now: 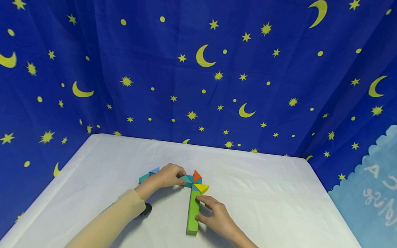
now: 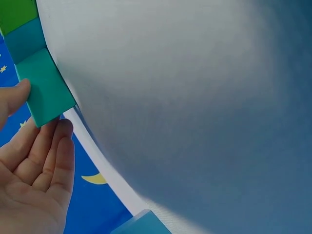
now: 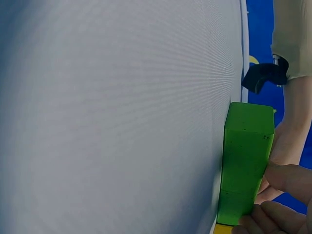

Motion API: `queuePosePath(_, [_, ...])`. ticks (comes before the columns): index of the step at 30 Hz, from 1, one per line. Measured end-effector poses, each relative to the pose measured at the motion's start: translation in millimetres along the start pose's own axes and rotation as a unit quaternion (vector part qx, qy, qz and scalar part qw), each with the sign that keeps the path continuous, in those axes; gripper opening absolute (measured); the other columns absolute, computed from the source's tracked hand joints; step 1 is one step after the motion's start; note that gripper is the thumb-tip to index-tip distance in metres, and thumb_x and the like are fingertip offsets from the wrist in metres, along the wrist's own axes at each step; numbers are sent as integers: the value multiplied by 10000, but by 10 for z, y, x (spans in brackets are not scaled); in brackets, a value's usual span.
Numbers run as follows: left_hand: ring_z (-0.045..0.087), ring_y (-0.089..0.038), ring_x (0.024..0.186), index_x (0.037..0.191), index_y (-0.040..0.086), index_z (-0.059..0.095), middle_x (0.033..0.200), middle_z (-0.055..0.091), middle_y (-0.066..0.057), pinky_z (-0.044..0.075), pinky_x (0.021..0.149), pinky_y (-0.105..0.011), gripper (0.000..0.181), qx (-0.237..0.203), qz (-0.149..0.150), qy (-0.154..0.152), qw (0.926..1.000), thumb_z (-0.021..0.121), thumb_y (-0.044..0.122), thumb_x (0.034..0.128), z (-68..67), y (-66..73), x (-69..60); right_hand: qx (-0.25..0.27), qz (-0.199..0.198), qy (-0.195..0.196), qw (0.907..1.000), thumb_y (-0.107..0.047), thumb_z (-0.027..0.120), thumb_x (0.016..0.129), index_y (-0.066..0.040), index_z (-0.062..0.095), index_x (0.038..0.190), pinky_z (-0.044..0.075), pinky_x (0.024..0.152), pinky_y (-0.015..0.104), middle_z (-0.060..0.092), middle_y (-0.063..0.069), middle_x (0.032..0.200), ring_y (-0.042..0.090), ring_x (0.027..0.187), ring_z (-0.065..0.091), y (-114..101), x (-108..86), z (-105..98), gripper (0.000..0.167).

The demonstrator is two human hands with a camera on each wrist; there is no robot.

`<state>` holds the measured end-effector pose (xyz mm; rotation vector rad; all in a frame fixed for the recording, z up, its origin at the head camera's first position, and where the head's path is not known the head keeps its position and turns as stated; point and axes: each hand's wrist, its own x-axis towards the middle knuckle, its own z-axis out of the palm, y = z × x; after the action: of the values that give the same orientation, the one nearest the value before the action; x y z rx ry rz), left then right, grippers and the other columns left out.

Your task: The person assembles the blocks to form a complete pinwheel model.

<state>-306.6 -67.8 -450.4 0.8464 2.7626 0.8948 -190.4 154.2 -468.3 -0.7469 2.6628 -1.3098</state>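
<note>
My left hand [image 1: 169, 176] pinches the end of a teal block [image 2: 46, 90], thumb on one side and fingertips against another. That block lies at the left end of a short row joined to a long green block [image 1: 193, 214]. Against the green block's right side rest the fingertips and thumb of my right hand [image 1: 218, 217], not wrapped round it. At the far end of the green block sit a yellow triangular block [image 1: 201, 187] and an orange-red triangular block [image 1: 197, 176], with blue pieces between them. The undersides of the blocks are hidden.
Left of my left hand lie a blue triangular block [image 1: 154, 170] and another teal block [image 1: 143, 178], partly covered by the hand. A white cloth covers the table [image 1: 269, 201]. Blue curtains [image 1: 147, 56] with moons and stars hang beyond its far edge and sides.
</note>
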Motion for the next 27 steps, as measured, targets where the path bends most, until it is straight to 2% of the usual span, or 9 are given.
queuePosePath(4, [643,-208,894,1059,16,692,961,693,-77,526,783,-357,291,36,86,39,9999,748,163,814,-20,-15,-12,-8,-13,5,10000,-150,726,832,16,532,1295,451,956,360,536,113,1303,281,1204,499,-3,5,1,529])
queuePosePath(7, [642,-224,922,1092,-10,675,1001,687,-96,521,803,-359,322,19,239,142,9996,730,171,831,-105,-27,-42,-15,-40,9,10000,-147,726,832,22,533,1293,450,957,362,538,116,1300,284,1202,500,-5,9,-1,527])
queuePosePath(12, [615,-256,974,1148,-15,646,1053,668,-105,497,855,-390,326,-360,345,481,9976,687,151,870,-436,-31,-166,-22,-45,15,10000,-147,726,832,23,533,1293,451,955,362,536,121,1300,288,1200,502,-14,8,-13,527])
queuePosePath(15, [604,-268,991,1169,-4,637,1068,661,-112,487,874,-400,338,-494,214,734,9958,683,152,874,-618,-79,-275,-23,-30,22,10000,-146,728,832,21,531,1295,450,956,362,532,126,1303,290,1204,498,-17,3,-10,530])
queuePosePath(18, [600,-290,1005,1177,-17,627,1082,654,-136,483,883,-417,347,-455,32,904,9949,677,146,876,-726,-173,-370,13,-3,-4,10000,-140,726,833,21,528,1297,446,960,367,527,131,1307,293,1209,493,-24,-4,-11,530])
queuePosePath(22, [595,-316,1008,1169,-30,626,1070,654,-151,478,887,-445,347,-458,-271,957,9940,676,144,874,-748,-318,-447,44,3,-21,10000,-130,725,833,22,527,1297,448,958,374,526,137,1308,297,1205,496,-34,-9,-17,526])
queuePosePath(27, [601,-294,957,1132,-54,632,999,662,-121,489,851,-429,357,-378,-657,805,9939,694,171,862,-651,-509,-479,95,-80,-21,9999,-129,725,834,28,527,1294,449,954,393,525,148,1306,313,1201,497,-25,-9,-3,525])
